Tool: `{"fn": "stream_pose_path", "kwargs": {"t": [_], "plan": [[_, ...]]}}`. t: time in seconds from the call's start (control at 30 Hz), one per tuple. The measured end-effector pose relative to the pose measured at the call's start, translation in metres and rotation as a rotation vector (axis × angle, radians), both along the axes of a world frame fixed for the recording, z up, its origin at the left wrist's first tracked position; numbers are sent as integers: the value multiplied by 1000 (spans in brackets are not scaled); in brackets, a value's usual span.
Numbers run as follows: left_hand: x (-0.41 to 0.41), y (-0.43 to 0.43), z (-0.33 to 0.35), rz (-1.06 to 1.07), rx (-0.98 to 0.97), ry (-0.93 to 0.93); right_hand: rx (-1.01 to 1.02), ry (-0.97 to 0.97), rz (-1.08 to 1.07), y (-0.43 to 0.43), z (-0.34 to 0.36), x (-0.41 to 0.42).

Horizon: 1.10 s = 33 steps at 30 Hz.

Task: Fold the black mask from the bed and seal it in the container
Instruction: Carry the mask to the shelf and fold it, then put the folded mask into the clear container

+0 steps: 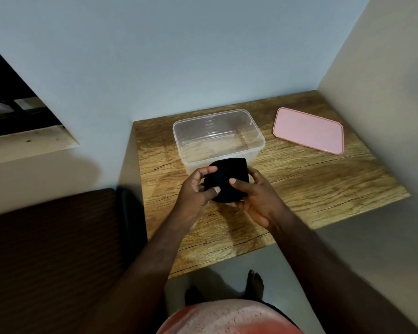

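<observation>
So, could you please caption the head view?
Left hand and right hand grip folded black mask near open container, pink lid aside.

Two hands are counted at the centre of the frame: one left hand [193, 191] and one right hand [258, 201]. One black mask [227, 179] is held between them. One clear container [217, 138] and one pink lid [308, 131] are counted on the one wooden bench [323, 184]. One bed [46, 249] is seen at lower left
</observation>
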<state>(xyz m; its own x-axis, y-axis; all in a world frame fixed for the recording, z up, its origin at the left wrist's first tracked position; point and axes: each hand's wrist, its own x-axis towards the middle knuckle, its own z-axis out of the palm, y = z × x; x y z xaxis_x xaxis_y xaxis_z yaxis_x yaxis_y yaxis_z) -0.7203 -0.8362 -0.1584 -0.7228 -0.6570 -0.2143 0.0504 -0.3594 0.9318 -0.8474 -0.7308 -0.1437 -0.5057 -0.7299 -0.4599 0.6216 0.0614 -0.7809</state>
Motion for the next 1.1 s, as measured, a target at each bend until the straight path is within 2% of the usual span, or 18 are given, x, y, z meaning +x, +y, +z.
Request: {"fn": "stream_pose_path", "kwargs": {"t": [0.07, 0.13, 0.2, 0.3, 0.37, 0.43, 0.5, 0.6, 0.73, 0.8, 0.87, 0.93, 1.1], "plan": [[2, -3, -1, -14, -45, -38, 25, 55, -28, 0, -2, 2], [4, -9, 0, -54, -85, -109, 57, 220, 31, 3, 4, -4], [4, -19, 6, -117, -105, -171, 99, 379, 223, 8, 15, -13], [-4, -33, 22, -260, -120, -197, 185, 513, 529, 11, 31, -25], [-15, -33, 30, -293, -245, -248, 232, 575, 598, 8, 36, -29], [-29, -28, 31, -189, -441, -330, 229, 560, 537, 5, 38, -32], [-40, -22, 26, -12, -570, -392, 183, 470, 379, 2, 35, -33], [-47, -14, 20, 167, -581, -392, 108, 337, 91, -3, 27, -29], [-51, -11, 17, 315, -600, -412, 166, 372, -210, -9, 17, -12], [-51, -11, 18, 340, -620, -395, 151, 406, -186, -12, 18, -6], [-52, -11, 19, 339, -637, -367, 113, 442, -65, -18, 21, 0], [-52, -10, 20, 349, -633, -360, 144, 519, -60, -27, 23, 4], [-52, -17, 23, 387, -609, -368, 263, 911, -192, -41, 16, 0]]}}
